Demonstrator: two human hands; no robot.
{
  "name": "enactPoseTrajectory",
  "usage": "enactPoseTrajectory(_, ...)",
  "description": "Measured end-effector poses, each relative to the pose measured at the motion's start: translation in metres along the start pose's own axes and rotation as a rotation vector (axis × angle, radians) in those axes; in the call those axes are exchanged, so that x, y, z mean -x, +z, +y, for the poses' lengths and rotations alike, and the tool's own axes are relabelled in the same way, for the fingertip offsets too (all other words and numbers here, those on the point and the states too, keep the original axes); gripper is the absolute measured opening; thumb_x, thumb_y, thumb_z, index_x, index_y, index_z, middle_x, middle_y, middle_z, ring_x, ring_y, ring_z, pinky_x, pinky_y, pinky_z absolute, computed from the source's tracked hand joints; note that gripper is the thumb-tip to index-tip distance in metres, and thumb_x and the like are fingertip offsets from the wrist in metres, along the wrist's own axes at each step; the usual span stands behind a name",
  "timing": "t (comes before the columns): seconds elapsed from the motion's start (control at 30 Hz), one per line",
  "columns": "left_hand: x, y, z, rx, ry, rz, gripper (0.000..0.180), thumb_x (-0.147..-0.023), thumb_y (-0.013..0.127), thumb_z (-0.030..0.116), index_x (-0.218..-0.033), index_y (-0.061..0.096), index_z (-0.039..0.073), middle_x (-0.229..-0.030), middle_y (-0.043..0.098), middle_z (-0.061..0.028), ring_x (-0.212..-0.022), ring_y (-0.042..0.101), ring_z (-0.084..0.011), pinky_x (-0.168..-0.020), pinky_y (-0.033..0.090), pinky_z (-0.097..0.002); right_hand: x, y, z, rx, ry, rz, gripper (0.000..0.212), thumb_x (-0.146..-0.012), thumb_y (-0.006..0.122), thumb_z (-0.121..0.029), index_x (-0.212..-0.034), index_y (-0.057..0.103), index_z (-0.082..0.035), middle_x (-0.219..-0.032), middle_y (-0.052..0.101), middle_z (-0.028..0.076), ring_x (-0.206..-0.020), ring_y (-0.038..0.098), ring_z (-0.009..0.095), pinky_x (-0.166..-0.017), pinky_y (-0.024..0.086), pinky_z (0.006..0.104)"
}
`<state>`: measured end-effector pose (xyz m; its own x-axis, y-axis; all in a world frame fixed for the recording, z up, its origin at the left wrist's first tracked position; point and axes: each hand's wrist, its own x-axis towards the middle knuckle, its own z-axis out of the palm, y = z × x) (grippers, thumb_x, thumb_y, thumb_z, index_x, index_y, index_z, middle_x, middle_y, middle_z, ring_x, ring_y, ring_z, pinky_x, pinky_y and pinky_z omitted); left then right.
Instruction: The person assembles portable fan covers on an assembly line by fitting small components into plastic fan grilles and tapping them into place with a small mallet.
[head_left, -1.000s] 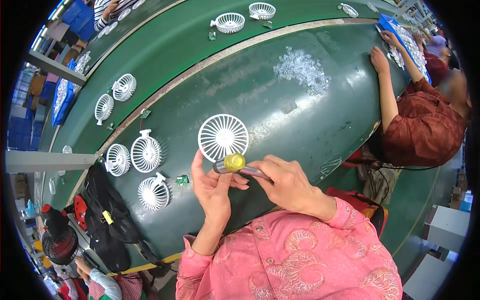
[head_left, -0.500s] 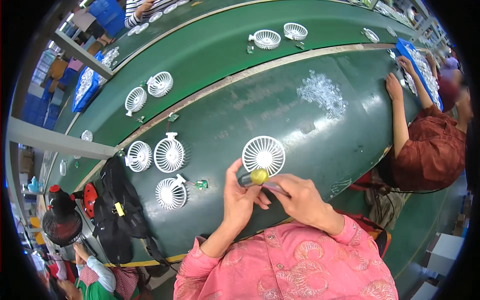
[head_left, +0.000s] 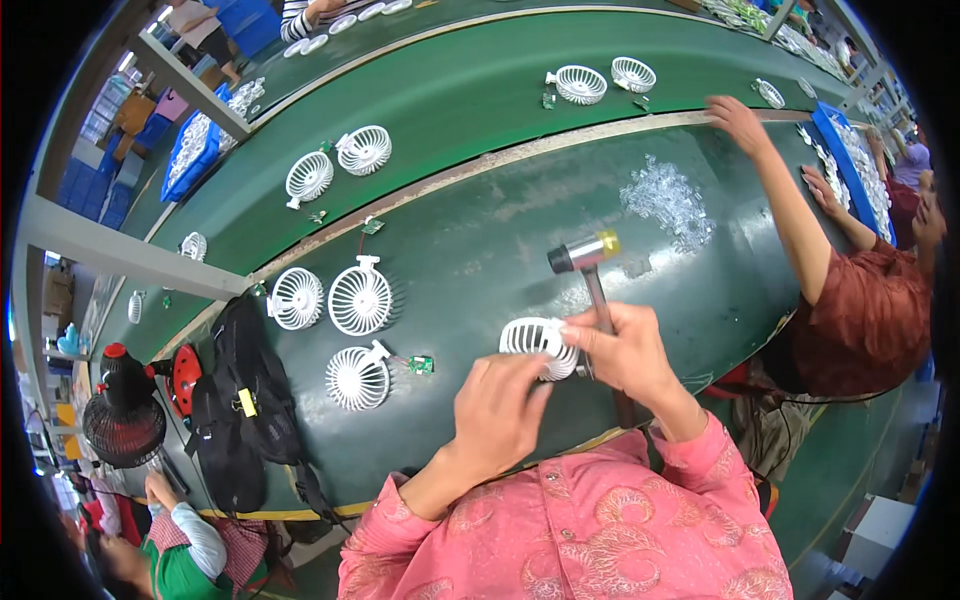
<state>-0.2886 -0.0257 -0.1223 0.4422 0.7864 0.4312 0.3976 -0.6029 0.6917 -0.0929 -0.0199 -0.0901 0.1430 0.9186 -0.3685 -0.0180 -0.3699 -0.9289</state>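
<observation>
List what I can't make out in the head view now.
In the head view:
White fan cage, lower-left part: behind the left hand.
Left hand's exact contact: blurred.
Mallet, mid-handle: covered by the right hand.
Clear pieces: too small to count.
Striped sleeve, its wearer: cut off by the top edge.

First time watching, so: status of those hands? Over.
Right hand: on hammer and fan. Left hand: at fan, blurred, grip unclear. Nearest other fans: aside, to the left.
</observation>
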Motion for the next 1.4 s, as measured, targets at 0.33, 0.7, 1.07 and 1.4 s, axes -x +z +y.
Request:
enactPoseTrajectory(0.33, -0.006, 0.02, -0.021, -0.398, 0.125, -0.143, 0.039, -0.083, 0.067, 0.015, -0.12, 0.061, 0.006, -0.119, 0.056, -0.0098, -0.116, 0.053, -0.0304, -0.094, 0.042, -0.0466, -0.034, -0.032, 0.031, 0.856, -0.358, 0.117, 0.024, -0.086, 0.071, -0.018, -0.082, 0.07, 0.006, -0.072, 0.065, 0.016, -0.053, 0.055, 0.016, -0.054, 0.045, 0.0386)
enactPoseTrajectory(0.7, -0.013, 0.025, -0.014, -0.369, 0.121, -0.129, 0.041, -0.078, 0.071, 0.007, -0.118, 0.064, 0.007, -0.119, 0.058, -0.0083, -0.114, 0.055, -0.0314, -0.087, 0.043, -0.044, 0.018, -0.035, 0.042, 0.717, -0.81, 0.203, 0.019, -0.096, 0.058, -0.011, -0.11, 0.062, 0.002, -0.074, 0.059, 0.019, -0.065, 0.06, 0.038, -0.058, 0.047, 0.0413)
enactPoseTrajectory(1.07, -0.008, 0.0, -0.014, -0.323, 0.097, -0.198, 0.037, -0.077, 0.072, 0.007, -0.113, 0.065, 0.005, -0.116, 0.057, -0.0097, -0.112, 0.054, -0.0312, -0.092, 0.04, -0.0456, -0.052, -0.135, 0.044, 0.566, -0.18, 0.633, 0.026, -0.089, 0.066, -0.024, -0.095, 0.068, 0.002, -0.074, 0.07, 0.013, -0.068, 0.068, 0.021, -0.065, 0.05, 0.0343)
enactPoseTrajectory(1.4, -0.015, 0.001, -0.012, -0.362, 0.001, -0.152, 0.043, -0.077, 0.075, 0.017, -0.115, 0.061, 0.004, -0.119, 0.056, -0.0137, -0.107, 0.054, -0.0328, -0.086, 0.038, -0.0446, -0.078, -0.138, 0.042, 0.828, -0.245, 0.634, 0.02, -0.088, 0.065, -0.013, -0.095, 0.062, 0.006, -0.084, 0.064, 0.03, -0.083, 0.062, 0.048, -0.071, 0.048, 0.0488)
